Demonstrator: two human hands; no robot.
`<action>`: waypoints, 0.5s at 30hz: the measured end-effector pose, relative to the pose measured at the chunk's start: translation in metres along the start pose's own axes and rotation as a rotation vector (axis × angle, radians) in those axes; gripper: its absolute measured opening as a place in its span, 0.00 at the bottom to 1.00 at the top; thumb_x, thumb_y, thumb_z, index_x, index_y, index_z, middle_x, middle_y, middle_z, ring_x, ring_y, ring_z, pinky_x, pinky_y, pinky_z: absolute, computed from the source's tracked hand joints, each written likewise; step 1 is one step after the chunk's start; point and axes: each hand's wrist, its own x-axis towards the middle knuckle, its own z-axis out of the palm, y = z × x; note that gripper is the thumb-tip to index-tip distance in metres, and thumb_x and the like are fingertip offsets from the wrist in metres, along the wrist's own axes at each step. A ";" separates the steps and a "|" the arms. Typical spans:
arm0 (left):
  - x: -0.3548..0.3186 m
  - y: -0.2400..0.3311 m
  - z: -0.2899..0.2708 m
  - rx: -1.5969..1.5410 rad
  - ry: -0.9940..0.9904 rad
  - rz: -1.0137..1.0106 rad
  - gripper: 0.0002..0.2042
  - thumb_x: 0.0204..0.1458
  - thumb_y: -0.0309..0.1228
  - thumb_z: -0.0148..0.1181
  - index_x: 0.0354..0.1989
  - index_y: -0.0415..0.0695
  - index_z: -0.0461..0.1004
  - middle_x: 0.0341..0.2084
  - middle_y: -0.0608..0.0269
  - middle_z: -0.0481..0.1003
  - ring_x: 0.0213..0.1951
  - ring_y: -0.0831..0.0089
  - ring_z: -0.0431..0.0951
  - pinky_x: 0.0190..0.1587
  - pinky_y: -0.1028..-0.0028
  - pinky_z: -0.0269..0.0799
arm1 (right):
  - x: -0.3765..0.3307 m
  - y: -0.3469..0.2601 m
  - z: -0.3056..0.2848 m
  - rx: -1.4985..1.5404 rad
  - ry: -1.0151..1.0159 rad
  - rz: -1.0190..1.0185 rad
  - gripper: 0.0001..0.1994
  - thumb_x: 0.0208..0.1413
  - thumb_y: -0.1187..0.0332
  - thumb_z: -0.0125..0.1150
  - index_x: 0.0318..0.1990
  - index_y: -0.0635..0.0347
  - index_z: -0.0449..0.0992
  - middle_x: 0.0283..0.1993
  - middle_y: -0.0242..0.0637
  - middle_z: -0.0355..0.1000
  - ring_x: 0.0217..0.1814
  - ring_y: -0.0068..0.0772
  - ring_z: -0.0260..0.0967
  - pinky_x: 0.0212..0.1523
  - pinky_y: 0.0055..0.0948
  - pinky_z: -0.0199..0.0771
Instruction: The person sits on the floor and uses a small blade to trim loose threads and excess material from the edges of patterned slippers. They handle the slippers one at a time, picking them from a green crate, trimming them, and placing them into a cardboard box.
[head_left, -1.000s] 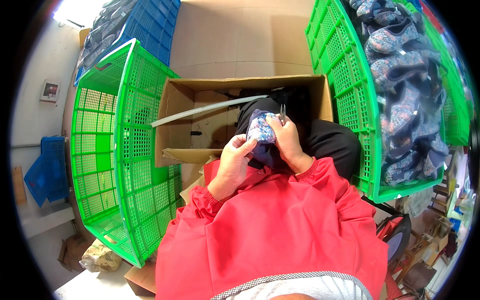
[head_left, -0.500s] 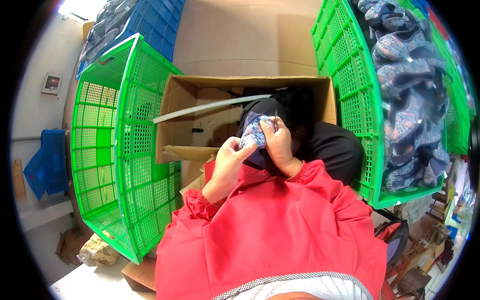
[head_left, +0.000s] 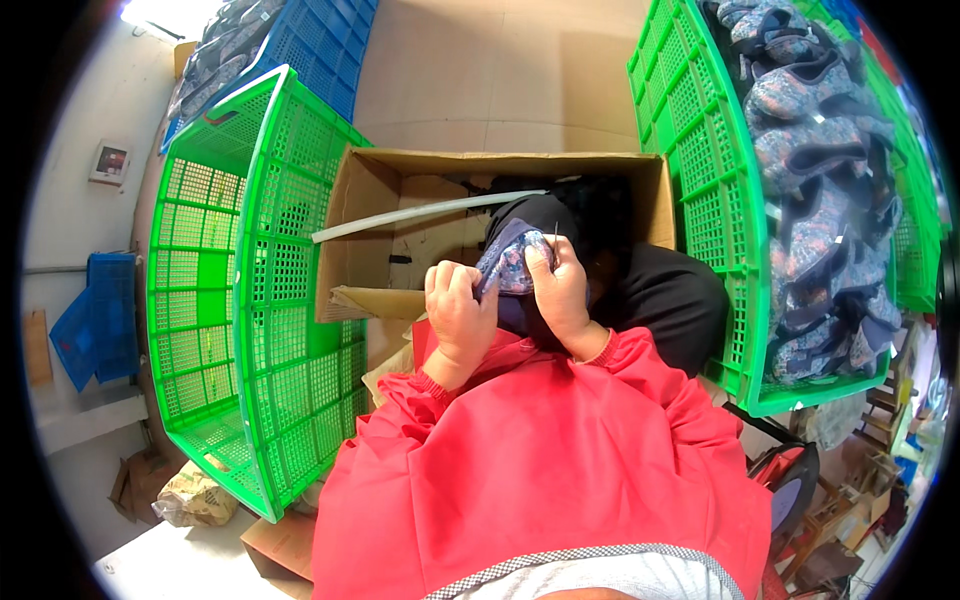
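Note:
A shoe upper (head_left: 513, 262) in blue and pink floral fabric with a dark edge is held above my dark-clad knee, in front of an open cardboard box. On its left side, my left hand (head_left: 458, 305) is closed with curled fingers gripping the dark edge. The right end is pinched by my right hand (head_left: 560, 290), thumb on top of the fabric. From that hand's fingers a thin dark pointed tip (head_left: 556, 230) sticks up, looking like a small blade; the rest of it is hidden.
The cardboard box (head_left: 345, 215) has a pale curved strip (head_left: 420, 213) lying across it. To the left stands a green plastic crate (head_left: 285, 300), with a blue crate (head_left: 325, 50) behind. Another green crate (head_left: 700, 180) at right is filled with similar shoe uppers (head_left: 815, 210).
My left hand has turned and moved a little left, its fingers now curled over the upper's edge. The upper is spread wider and shows more dark edge.

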 end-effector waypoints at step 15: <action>0.018 -0.023 0.000 -0.044 0.008 0.220 0.13 0.35 0.14 0.61 0.30 0.41 0.70 0.32 0.54 0.72 0.37 0.52 0.73 0.41 0.60 0.71 | -0.016 -0.049 -0.095 0.554 -0.193 0.528 0.05 0.64 0.69 0.61 0.41 0.61 0.79 0.28 0.26 0.71 0.23 0.13 0.65 0.21 0.14 0.60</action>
